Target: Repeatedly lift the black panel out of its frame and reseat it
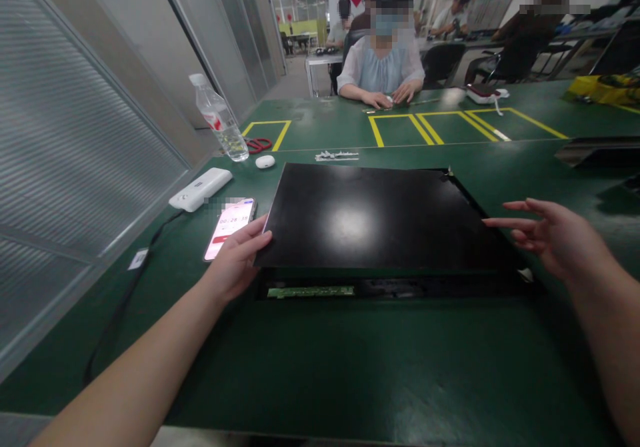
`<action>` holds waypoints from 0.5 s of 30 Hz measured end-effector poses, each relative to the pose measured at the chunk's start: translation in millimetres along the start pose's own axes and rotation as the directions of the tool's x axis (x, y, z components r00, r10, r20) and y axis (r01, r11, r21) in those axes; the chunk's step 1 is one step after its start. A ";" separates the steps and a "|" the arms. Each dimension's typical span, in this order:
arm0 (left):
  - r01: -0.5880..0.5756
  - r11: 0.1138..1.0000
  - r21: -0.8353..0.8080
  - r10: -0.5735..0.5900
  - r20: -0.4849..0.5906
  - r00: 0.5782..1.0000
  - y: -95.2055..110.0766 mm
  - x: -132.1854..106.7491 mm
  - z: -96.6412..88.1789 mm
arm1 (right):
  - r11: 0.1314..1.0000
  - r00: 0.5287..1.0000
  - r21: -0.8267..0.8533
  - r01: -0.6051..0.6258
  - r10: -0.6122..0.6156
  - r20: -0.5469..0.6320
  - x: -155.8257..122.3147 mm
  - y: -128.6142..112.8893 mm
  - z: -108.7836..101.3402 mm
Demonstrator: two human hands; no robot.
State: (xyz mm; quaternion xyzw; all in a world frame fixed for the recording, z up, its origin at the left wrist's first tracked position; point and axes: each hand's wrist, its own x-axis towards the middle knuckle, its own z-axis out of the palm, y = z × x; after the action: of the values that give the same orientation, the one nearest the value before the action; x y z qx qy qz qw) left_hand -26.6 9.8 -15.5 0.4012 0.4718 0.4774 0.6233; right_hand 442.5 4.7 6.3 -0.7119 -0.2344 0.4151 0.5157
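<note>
A glossy black screen panel (400, 220) lies tilted in the middle of the table, its left side raised. My left hand (237, 257) grips its left edge, thumb on top and fingers beneath. Below the panel's near edge shows a dark frame (425, 288) with a green circuit strip (310, 292) along it. Beside the panel's right edge, my right hand (560, 237) has its fingers apart, and the index fingertip reaches the edge. Whether that fingertip presses on the panel or the frame I cannot tell. The panel hides most of the frame.
On the left are a phone (231, 228), a white power bank (201, 189) with a black cable, a white earbud case (265, 161), a water bottle (220, 120) and red-handled scissors (260, 145). Small strips (337, 156) lie behind the panel. A person (383, 67) sits opposite.
</note>
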 end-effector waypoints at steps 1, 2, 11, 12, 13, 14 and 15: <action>0.004 1.000 0.001 -0.004 0.001 1.000 -0.7 0.2 -0.7 | 1.000 1.000 -0.006 0.007 -0.007 -0.005 0.3 0.0 0.1; 0.008 1.000 0.001 -0.008 0.005 1.000 -1.3 0.4 -1.3 | 1.000 1.000 -0.013 0.014 -0.014 -0.010 0.4 -0.2 0.3; 0.046 0.999 0.004 -0.046 0.010 0.999 1.7 -0.9 5.5 | 0.984 0.991 -0.141 0.105 -0.115 -0.065 1.2 3.4 3.6; 0.052 0.999 0.002 -0.052 0.008 0.999 2.0 -1.2 6.4 | 0.979 0.988 -0.161 0.128 -0.140 -0.062 2.6 5.3 3.1; 0.060 0.998 0.000 -0.060 0.006 0.998 2.2 -1.6 7.0 | 0.973 0.985 -0.178 0.150 -0.162 -0.058 4.2 7.4 2.3; 0.067 0.998 -0.002 -0.067 0.001 0.998 2.2 -1.8 7.5 | 0.967 0.982 -0.192 0.168 -0.181 -0.053 5.9 9.5 1.3; 0.073 0.997 -0.003 -0.073 -0.006 0.997 2.2 -2.1 7.7 | 0.962 0.980 -0.203 0.181 -0.194 -0.047 7.6 11.6 0.0</action>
State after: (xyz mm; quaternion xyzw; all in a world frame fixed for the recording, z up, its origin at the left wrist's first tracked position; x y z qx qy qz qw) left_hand -19.8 7.9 -11.1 0.3814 0.4872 0.4561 0.6396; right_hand 445.6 6.3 -7.1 -0.7476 -0.3236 0.3150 0.4870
